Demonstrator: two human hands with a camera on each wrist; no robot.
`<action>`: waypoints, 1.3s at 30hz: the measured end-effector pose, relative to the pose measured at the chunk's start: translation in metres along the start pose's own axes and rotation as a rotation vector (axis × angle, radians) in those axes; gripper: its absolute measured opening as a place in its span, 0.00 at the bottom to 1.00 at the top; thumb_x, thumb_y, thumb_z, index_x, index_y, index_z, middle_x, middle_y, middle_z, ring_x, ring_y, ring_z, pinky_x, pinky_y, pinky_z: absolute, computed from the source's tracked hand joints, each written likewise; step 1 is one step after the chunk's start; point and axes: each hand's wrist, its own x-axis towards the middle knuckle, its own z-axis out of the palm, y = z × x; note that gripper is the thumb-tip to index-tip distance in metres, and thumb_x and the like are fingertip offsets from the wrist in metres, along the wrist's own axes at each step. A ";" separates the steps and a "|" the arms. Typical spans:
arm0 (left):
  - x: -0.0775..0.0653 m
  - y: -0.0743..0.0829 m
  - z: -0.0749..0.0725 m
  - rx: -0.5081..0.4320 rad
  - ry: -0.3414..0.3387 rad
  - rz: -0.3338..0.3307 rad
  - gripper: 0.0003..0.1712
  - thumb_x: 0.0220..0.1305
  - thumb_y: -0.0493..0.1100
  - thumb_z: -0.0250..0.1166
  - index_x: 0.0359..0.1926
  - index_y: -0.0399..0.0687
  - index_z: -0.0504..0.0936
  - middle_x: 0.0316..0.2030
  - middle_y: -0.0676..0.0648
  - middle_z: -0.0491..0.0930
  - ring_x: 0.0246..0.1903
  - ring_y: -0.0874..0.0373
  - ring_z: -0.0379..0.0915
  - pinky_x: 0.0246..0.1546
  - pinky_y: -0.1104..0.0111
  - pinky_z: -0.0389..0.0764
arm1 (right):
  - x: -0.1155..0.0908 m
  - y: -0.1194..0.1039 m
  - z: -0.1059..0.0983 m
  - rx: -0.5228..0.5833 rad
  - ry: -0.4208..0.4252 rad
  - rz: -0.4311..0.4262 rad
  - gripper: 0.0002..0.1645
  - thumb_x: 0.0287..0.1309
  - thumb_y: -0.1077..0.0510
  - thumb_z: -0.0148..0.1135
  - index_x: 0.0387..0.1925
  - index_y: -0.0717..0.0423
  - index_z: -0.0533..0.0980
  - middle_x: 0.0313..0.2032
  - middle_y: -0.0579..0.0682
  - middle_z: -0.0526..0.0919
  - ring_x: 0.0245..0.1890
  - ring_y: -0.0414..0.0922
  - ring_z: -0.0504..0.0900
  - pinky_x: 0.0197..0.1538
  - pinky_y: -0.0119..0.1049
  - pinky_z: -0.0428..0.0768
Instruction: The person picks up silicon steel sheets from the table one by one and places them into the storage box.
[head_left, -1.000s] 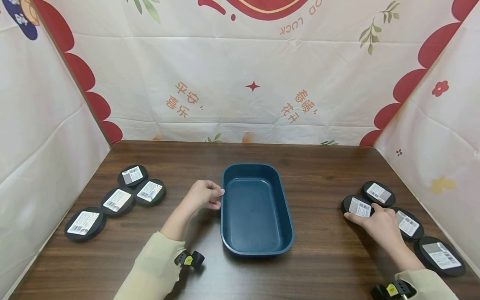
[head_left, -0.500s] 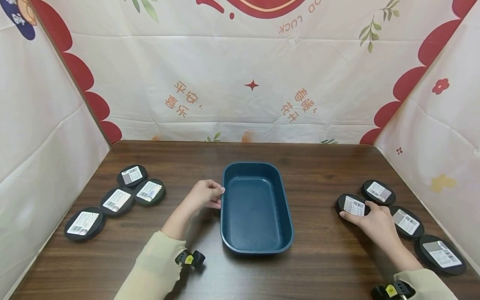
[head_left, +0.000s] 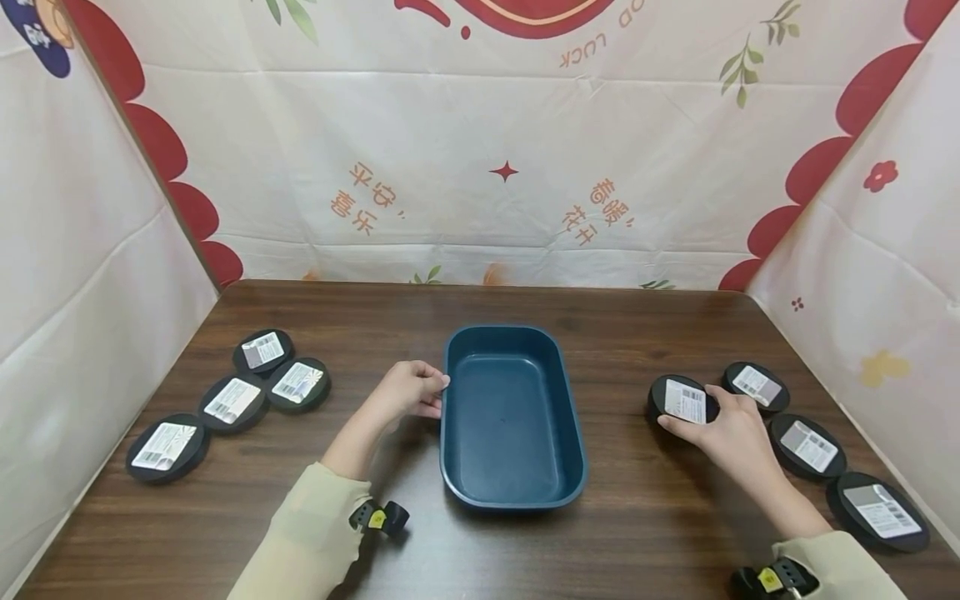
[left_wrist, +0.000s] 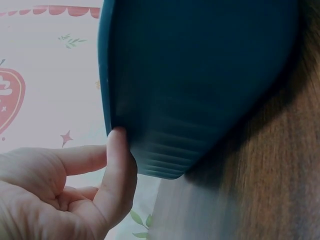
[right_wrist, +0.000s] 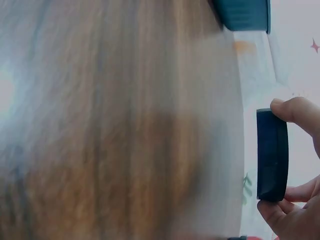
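A deep blue rectangular tray (head_left: 513, 425) stands in the middle of the wooden table. At its left rim is my left hand (head_left: 401, 390); thumb and finger pinch that rim in the left wrist view, where the tray wall (left_wrist: 200, 75) fills the top. My right hand (head_left: 731, 429) grips a black round flat case (head_left: 683, 400) with a white barcode label, right of the tray. In the right wrist view this case (right_wrist: 272, 155) is edge-on, thumb and fingers at opposite edges, raised off the table. Close to that hand lie similar cases, including one black case (head_left: 756, 387) behind it.
Several labelled black round cases (head_left: 234, 402) lie grouped on the table's left. Two more, a middle case (head_left: 807, 447) and a near case (head_left: 878, 511), lie along the right. Printed white cloth (head_left: 480, 167) walls the back and both sides.
My right hand has lifted its case away from the right group and carried it left, toward the tray. The left hand and the tray have stayed put.
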 end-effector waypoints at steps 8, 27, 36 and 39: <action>-0.001 0.002 0.000 0.010 0.016 -0.018 0.11 0.66 0.37 0.58 0.42 0.30 0.76 0.26 0.41 0.75 0.21 0.56 0.74 0.28 0.66 0.83 | 0.000 -0.017 -0.004 -0.007 -0.012 -0.014 0.58 0.40 0.34 0.70 0.56 0.77 0.61 0.51 0.78 0.60 0.49 0.67 0.63 0.45 0.63 0.67; 0.004 -0.003 0.005 -0.006 0.008 -0.024 0.12 0.65 0.37 0.58 0.42 0.28 0.75 0.25 0.42 0.74 0.21 0.57 0.72 0.27 0.66 0.83 | -0.011 -0.045 -0.010 0.021 -0.011 -0.080 0.60 0.38 0.34 0.71 0.60 0.73 0.61 0.51 0.73 0.61 0.46 0.64 0.66 0.44 0.60 0.69; 0.004 -0.003 0.003 -0.029 -0.010 -0.008 0.11 0.65 0.35 0.57 0.42 0.27 0.74 0.23 0.44 0.73 0.20 0.59 0.71 0.25 0.69 0.82 | -0.013 -0.062 -0.013 0.046 -0.009 -0.123 0.57 0.38 0.35 0.72 0.60 0.70 0.62 0.51 0.71 0.62 0.47 0.64 0.67 0.45 0.59 0.69; 0.003 -0.003 0.002 -0.037 -0.014 -0.010 0.11 0.65 0.35 0.57 0.42 0.27 0.74 0.23 0.44 0.73 0.19 0.59 0.71 0.24 0.70 0.82 | -0.012 -0.068 -0.013 0.051 -0.022 -0.129 0.56 0.38 0.36 0.72 0.60 0.69 0.62 0.51 0.70 0.62 0.46 0.63 0.67 0.45 0.59 0.70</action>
